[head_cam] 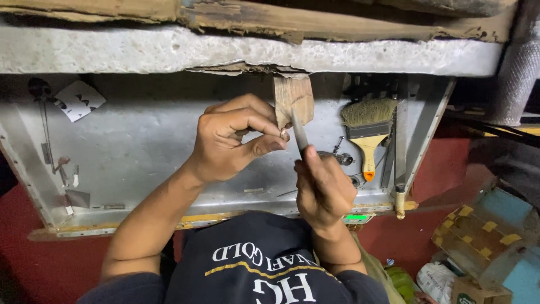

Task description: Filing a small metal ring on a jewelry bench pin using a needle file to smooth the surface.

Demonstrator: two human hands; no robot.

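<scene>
Left hand (233, 138): clenched, a small ring-like metal piece (283, 134) pinched at thumb and fingertip against the wooden bench peg (293, 100). Flat file (298, 130): long axis near upright, tip just right of the piece. Right hand (323, 188): below, wrapped round the file. Paintbrush (368, 132): farther right, untouched.

peg (293, 98) juts from bench edge (169, 53), above tray (140, 141) | left hand (230, 141) just left of peg, small piece (283, 134) at its fingertips | right hand (323, 188) below, file (298, 130) against piece | brush (368, 132) in tray, right of hands
</scene>
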